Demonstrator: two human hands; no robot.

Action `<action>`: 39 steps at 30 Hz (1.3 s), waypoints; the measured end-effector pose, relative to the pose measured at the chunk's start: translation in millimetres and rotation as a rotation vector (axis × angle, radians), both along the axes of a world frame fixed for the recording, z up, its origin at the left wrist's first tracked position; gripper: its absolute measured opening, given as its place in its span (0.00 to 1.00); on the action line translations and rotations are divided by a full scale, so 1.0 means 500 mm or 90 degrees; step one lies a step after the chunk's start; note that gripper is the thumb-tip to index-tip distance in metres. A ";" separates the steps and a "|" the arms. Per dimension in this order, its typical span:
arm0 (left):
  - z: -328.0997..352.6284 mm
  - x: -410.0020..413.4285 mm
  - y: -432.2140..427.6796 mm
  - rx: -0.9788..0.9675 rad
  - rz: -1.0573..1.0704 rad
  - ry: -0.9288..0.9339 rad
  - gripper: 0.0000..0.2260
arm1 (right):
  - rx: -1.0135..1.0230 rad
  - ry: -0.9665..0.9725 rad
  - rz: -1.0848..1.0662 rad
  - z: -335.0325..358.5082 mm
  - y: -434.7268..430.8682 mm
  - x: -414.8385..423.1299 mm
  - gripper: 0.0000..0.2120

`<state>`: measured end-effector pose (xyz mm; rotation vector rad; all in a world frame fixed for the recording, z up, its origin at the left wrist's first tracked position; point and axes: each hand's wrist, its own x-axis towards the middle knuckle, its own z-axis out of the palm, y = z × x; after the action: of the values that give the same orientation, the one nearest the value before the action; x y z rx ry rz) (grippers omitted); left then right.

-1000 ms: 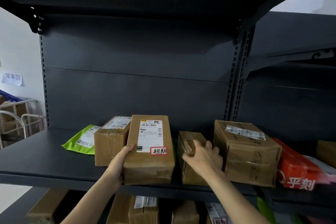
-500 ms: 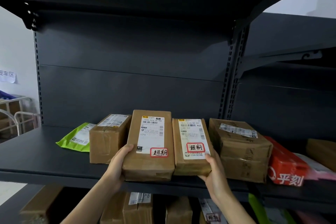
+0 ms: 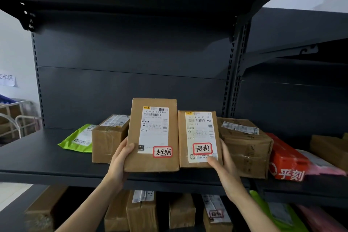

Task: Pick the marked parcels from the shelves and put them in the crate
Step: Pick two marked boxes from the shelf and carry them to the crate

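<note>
Two brown cardboard parcels stand tilted up side by side above the front of the dark shelf [image 3: 47, 167], labels facing me. My left hand [image 3: 120, 160] grips the taller left parcel [image 3: 152, 135] at its lower left edge. My right hand [image 3: 224, 165] grips the smaller right parcel [image 3: 198, 137] at its lower right corner. Each carries a white shipping label and a red-framed handwritten sticker near the bottom. No crate is in view.
On the same shelf lie a green mailer [image 3: 79, 139], a plain box [image 3: 109, 137] to the left, a larger box [image 3: 246, 149] and a red-orange pack [image 3: 286, 164] to the right. The lower shelf holds several boxes, one [image 3: 216, 213] with a red-framed sticker. A metal rack [image 3: 18, 118] stands far left.
My right hand turned the smaller parcel label-up and raised it. Both parcels have since come up and closer to me, side by side.
</note>
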<state>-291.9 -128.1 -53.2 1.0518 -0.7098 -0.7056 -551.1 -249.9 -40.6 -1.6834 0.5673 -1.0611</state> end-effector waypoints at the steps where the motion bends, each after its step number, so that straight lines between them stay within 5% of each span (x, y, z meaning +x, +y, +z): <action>1: 0.001 -0.002 0.002 0.000 -0.006 -0.006 0.29 | -0.007 0.001 -0.001 0.005 0.003 -0.004 0.25; 17: 0.028 -0.056 0.075 0.008 -0.046 -0.107 0.22 | -0.021 0.000 0.034 0.023 0.009 -0.031 0.23; 26: 0.017 -0.047 0.192 0.018 0.074 -0.113 0.21 | -0.028 -0.003 0.195 0.019 0.046 0.015 0.38; 39: 0.011 0.051 0.487 0.026 0.265 -0.098 0.23 | -0.065 -0.016 0.363 0.037 0.230 0.218 0.43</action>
<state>-266.5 115.3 -47.7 1.2530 -0.5823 -0.2829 -441.9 -135.0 -21.9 -1.7676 0.0020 -0.6984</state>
